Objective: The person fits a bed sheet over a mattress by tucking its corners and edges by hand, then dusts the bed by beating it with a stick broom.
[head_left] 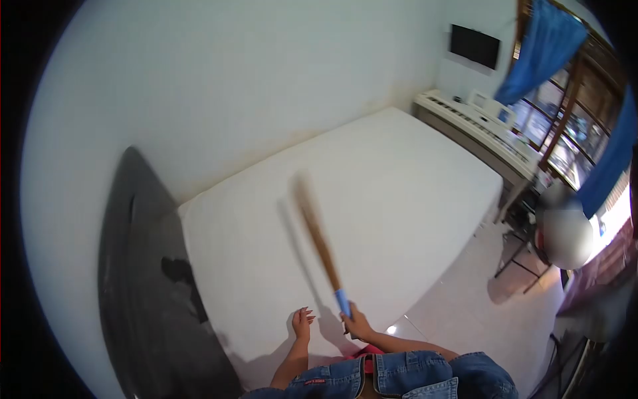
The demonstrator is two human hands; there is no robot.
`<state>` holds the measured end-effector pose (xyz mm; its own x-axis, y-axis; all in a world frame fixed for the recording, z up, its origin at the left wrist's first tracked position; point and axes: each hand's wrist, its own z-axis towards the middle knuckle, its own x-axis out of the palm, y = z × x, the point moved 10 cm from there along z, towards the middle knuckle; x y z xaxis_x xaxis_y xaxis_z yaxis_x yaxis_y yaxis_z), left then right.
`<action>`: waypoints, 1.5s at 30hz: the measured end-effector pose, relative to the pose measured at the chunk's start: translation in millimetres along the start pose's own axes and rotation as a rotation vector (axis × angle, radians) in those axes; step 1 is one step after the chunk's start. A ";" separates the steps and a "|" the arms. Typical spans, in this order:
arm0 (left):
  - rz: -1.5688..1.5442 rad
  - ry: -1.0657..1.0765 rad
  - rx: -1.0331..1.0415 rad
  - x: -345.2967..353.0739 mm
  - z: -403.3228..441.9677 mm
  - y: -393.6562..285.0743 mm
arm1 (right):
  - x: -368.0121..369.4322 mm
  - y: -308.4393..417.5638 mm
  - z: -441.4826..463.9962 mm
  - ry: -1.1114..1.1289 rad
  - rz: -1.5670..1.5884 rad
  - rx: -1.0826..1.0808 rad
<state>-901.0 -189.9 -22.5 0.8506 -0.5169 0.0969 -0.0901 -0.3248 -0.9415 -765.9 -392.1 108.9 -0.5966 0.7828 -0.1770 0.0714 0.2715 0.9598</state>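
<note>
My right hand [358, 324] is wrapped round the blue handle of a stick broom [321, 247]. The broom's brown bristles point up and away from me over the white mattress [412, 179], and their far end is smeared by motion. Whether the bristles touch the mattress I cannot tell. My left hand [303, 323] is just left of the handle, over the mattress's near edge, with fingers apart and nothing in them.
A dark headboard [146, 279] stands along the mattress's left side. Beyond its far right side is a white keyboard piano [475, 123], below a wall-mounted screen [474, 46]. Blue curtains [541, 46] hang at the window. A dark-legged stand or chair [522, 263] is on the tiled floor [465, 292].
</note>
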 end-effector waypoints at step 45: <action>0.297 0.195 -0.351 222.6 -47.1 11.5 | -379.3 -166.0 84.1 -0.455 0.034 0.298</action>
<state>-737.1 -346.0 3.5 0.6521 -0.7550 -0.0694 -0.5115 -0.3706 -0.7752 -484.2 -687.0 -1.6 -0.1889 0.9391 -0.2872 0.3475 0.3375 0.8749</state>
